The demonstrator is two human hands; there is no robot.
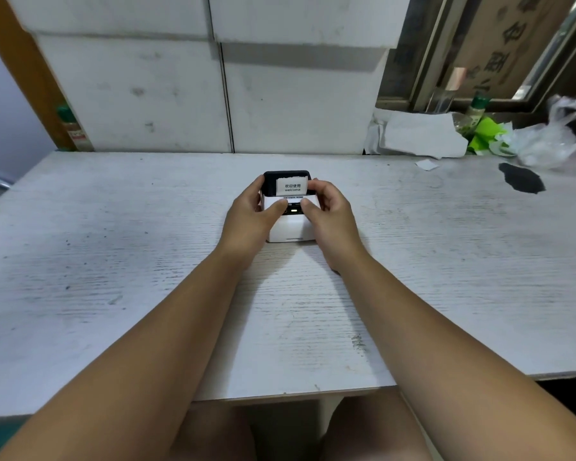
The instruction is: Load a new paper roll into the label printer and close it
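Both hands are on the label printer (288,224) now, a small white box sitting on the pale wood-grain table (147,261) squarely between the two palms. The left hand (250,217) wraps the printer's left side, fingers curled round the far edge and the thumb laid across the top face. The right hand (330,217) mirrors it on the right side, fingers hooked over the far corner, thumb pressing down on top just beside the left thumb. Between the two thumb tips a small lit indicator (294,211) glows on a dark panel. Just beyond the thumbs the black lid (286,176) stands at the back of the printer, and a strip of white paper (291,187) rises in front of it, its top edge ragged, printed with Chinese characters and the word "welcome". Whether the lid is fully seated, I cannot tell from here. So both hands are closed around the printer body, gripping it from either side. Well off beyond the right hand, at the table's far corner, lie crumpled white paper (423,136), something bright green (484,134) and a clear plastic bag (552,141), with a dark blotch (521,182) on the tabletop near them.
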